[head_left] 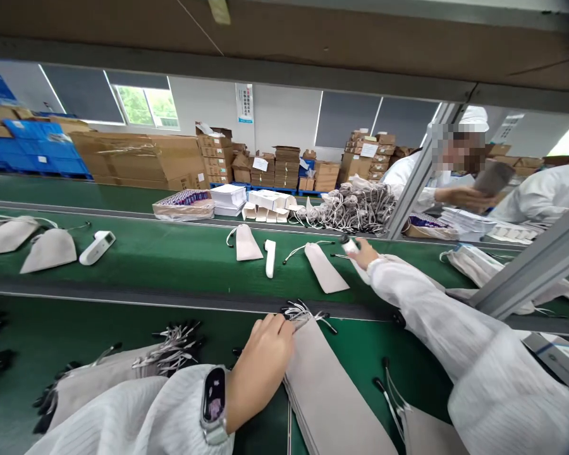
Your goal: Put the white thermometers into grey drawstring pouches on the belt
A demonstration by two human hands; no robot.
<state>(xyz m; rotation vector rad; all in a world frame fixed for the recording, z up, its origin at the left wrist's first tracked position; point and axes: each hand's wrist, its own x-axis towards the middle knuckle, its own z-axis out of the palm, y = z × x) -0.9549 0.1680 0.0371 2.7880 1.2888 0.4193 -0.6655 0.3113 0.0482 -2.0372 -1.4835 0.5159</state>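
Observation:
My left hand (268, 357), with a watch on its wrist, is closed at the top edge of a stack of pale grey drawstring bags (332, 392), fingers curled over the corner by the cords. Farther off, over the green belt, my right hand (365, 254) grips a white handheld thermometer (349, 245) with a dark end. A single drawstring bag (326, 268) lies just left of that hand. Left of it are another white thermometer (270, 258) and a small bag (248, 243). A third thermometer (97, 248) with a display rests at the far left beside more bags.
A bundle of bags (109, 373) lies front left, another bag (429, 430) front right. Across the belt are a heap of bags (360, 205), paper stacks (228, 197) and white boxes (269, 203). A slanted metal post (422, 170) stands right; a co-worker (455, 167) is behind it.

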